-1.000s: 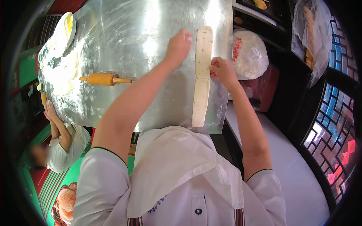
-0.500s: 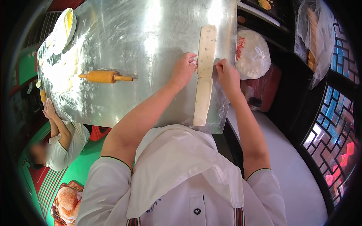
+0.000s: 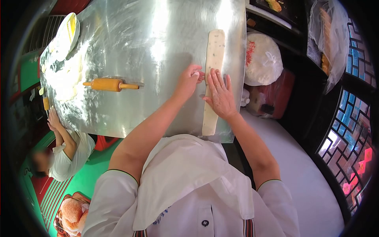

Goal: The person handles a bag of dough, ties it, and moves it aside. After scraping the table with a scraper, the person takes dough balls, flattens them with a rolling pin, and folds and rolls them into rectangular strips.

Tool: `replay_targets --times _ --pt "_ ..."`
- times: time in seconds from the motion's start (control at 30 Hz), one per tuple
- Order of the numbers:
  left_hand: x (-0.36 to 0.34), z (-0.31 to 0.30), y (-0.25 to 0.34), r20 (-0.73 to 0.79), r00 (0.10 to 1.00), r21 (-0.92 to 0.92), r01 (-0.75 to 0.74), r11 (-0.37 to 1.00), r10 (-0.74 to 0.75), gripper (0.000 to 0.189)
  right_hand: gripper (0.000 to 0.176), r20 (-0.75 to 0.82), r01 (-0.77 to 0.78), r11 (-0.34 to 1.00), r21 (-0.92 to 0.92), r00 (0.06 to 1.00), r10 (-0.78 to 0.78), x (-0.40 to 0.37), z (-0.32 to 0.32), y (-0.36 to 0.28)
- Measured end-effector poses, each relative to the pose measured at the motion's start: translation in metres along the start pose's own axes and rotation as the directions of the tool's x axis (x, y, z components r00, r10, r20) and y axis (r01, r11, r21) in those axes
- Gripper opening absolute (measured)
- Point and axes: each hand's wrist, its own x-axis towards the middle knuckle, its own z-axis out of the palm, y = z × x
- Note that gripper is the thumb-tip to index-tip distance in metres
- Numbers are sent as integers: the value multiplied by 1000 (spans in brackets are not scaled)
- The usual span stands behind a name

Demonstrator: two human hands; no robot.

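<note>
A long, flat strip of pale dough (image 3: 215, 51) with small dark-green specks lies on the metal table, running away from me. A second dough piece (image 3: 210, 120) lies in line with it, nearer my body. My right hand (image 3: 221, 94) rests flat, fingers stretched out, over the place where the two pieces meet, so that joint is hidden. At the dough's left edge is my left hand (image 3: 190, 81), its fingers loosely bent and slightly apart, with nothing visible in them. Whether its fingertips touch the dough is hard to see.
A wooden rolling pin (image 3: 106, 84) lies left on the metal table (image 3: 158, 106), near scattered flour (image 3: 69, 81) and a white plate (image 3: 73, 39). Right of the table is a bulging plastic bag (image 3: 264, 59). Another person's hands (image 3: 53, 118) are at the far-left edge.
My right hand has gone from pinched fingers beside the dough to lying flat across the joint. My left hand has shifted slightly toward me, still by the left edge.
</note>
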Motion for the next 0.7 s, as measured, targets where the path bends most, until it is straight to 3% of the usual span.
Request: replay_targets --times 0.5,0.63,0.7 --pt "12 -18 -5 44 999 37 3 999 -4 29 80 -144 -58 998 11 988 58 64 1 19" --pt "15 -12 5 16 999 29 47 998 -47 28 79 -156 -95 995 -18 984 91 76 -11 21" --pt "16 -5 12 -54 998 74 -17 997 21 27 77 -211 -67 998 3 975 66 93 -21 24"
